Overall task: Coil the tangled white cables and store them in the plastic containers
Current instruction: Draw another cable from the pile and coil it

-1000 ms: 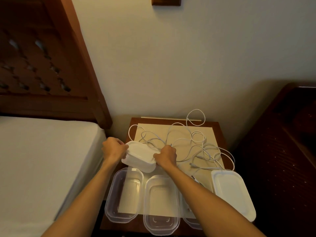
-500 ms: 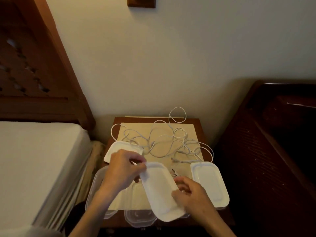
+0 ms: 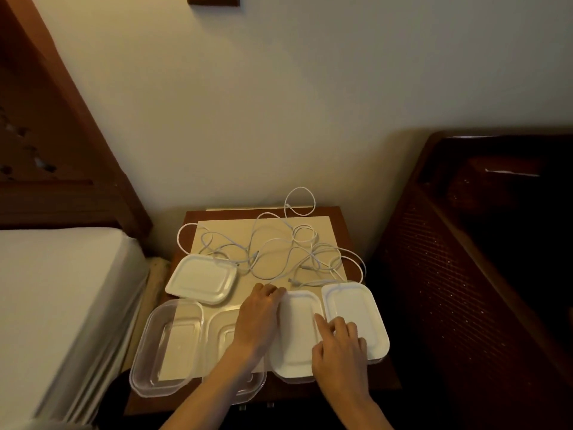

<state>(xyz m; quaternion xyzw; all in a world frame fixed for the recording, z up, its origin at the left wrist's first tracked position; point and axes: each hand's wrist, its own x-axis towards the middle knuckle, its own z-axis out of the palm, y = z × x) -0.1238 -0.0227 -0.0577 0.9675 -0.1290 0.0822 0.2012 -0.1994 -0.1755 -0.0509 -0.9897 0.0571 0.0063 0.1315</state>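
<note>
Tangled white cables [image 3: 279, 252] lie spread over the back of the small wooden table [image 3: 344, 218]. Two clear plastic containers stand without lids at the front: one at the left [image 3: 167, 346], one in the middle [image 3: 223, 330] partly hidden by my left arm. A white lid [image 3: 297, 336] lies flat to their right, over a third container whose rim shows at its near end. My left hand [image 3: 259, 315] grips this lid's far left corner with curled fingers. My right hand [image 3: 339, 346] rests on its right side with fingers extended.
Another white lid [image 3: 201, 279] lies at the back left, on the cables' edge. A third lid [image 3: 356, 315] lies at the right front. A cream mat [image 3: 235, 231] covers the tabletop. A bed [image 3: 62, 305] stands at the left, dark wooden furniture [image 3: 480, 274] at the right.
One lid was set down at the back left. Both hands carried the second lid to the right and lowered it flat beside the right lid. The camera view shifted.
</note>
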